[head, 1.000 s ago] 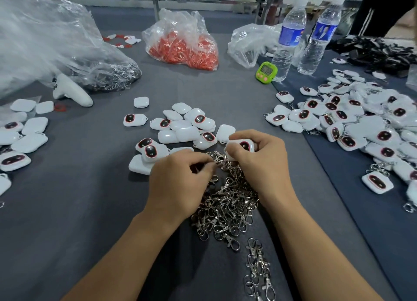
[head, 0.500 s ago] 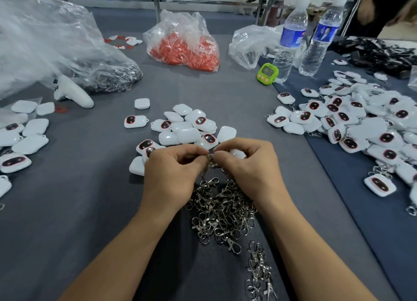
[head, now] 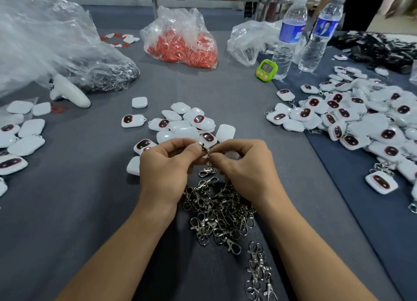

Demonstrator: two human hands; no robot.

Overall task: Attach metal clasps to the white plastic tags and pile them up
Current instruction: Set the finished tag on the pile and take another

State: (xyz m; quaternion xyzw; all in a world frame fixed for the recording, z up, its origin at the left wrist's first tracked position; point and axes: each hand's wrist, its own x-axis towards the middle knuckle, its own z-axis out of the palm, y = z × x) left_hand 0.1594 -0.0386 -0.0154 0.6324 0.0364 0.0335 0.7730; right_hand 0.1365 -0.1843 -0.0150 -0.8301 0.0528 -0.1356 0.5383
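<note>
While the table (head: 67, 221) is carrying the finished pile (head: 370, 124) well right of the clasp heap (head: 221, 208) and bare white tags (head: 187, 129) just beyond it, the left hand (head: 167, 165) and right hand (head: 246, 165) are rising off that heap after digging in it. Both hands are pinching one clasp (head: 205, 152) just above it, so attaching is probably beginning.

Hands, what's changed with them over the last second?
Both hands have lifted off the clasp pile and come together above it. The left hand, which was digging in the pile, now pinches a clasp together with the right hand. The tag seen in the right hand earlier no longer shows clearly. The clasp pile, loose tags and finished pile stayed put.
</note>
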